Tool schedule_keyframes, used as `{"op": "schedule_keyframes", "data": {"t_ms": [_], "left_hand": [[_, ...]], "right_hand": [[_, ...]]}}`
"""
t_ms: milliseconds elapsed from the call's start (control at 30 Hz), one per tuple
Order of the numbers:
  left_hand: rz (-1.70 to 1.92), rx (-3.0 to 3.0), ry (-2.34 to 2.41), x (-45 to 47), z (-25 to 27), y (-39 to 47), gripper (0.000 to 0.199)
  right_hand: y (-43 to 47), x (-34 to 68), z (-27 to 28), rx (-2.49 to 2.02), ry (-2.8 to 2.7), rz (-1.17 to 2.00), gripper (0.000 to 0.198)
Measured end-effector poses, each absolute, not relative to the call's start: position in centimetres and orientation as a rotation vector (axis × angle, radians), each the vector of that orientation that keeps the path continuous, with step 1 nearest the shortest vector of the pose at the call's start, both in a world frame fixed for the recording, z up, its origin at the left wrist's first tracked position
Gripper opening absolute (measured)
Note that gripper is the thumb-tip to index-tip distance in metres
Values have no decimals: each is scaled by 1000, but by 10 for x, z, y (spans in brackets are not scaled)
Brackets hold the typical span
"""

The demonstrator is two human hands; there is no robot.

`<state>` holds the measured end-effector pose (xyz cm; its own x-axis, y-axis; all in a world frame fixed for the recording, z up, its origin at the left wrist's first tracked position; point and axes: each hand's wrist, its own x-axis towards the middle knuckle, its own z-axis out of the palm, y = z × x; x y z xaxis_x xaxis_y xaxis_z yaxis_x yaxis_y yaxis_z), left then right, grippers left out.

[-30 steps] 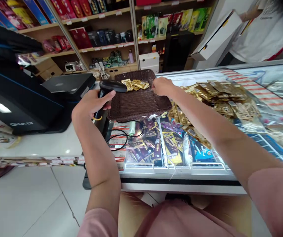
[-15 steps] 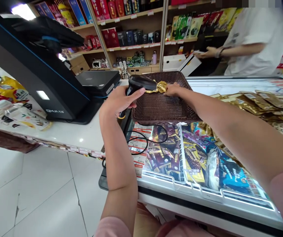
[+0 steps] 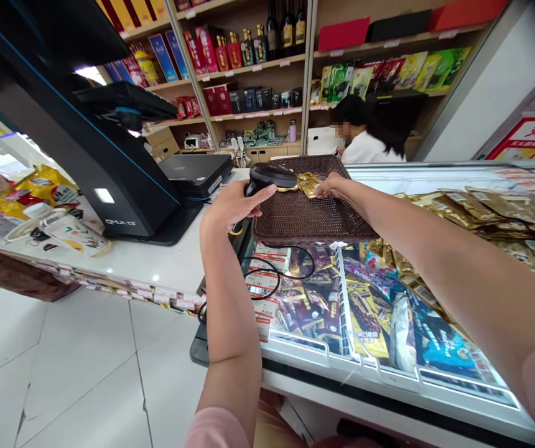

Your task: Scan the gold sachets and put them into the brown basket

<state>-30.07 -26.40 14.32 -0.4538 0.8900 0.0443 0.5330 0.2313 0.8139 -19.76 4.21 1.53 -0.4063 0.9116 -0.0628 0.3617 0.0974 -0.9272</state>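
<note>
My left hand is wrapped around a black handheld barcode scanner, its head pointing right over a brown woven basket. Between the fingers of my right hand is the end of a gold foil packet, held inside the basket close to the scanner's front. Part of the gold packet lies behind the scanner. The basket rests on the glass top of a freezer. A black coiled cable loops over the glass below the basket.
A dark checkout terminal and a flat black device stand on the white counter at left. Many gold packets are piled on the freezer at right. Beyond it a person is bent low before stocked shelves.
The view has tilted up, showing more shelf. My right hand has shifted slightly and the gold packet looks flatter beside the scanner. The person behind the freezer has gone from standing to bent low.
</note>
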Motion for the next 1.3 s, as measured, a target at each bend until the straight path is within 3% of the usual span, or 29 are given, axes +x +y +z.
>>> {"op": "schedule_keyframes", "data": {"t_ms": [100, 367, 500, 767, 1000, 1300], "left_hand": [[1074, 1330, 2080, -300, 141, -261, 46], [978, 1322, 2087, -278, 148, -251, 43], [952, 1416, 2033, -266, 148, -245, 48], [904, 1579, 1808, -238, 149, -235, 48], [639, 1728, 1718, -221, 149, -229, 47], [567, 1807, 1633, -217, 153, -232, 42]], "right_hand": [[13, -181, 33, -1354, -1763, 1517, 33], [-53, -94, 52, -1161, -1626, 1389, 42], [-72, -53, 51, -1067, -1419, 1369, 30], [-50, 9, 37, -1061, -1209, 1162, 44], [-38, 39, 24, -1149, -1335, 1197, 32], [-45, 30, 29, -1109, -1453, 1122, 40]]}}
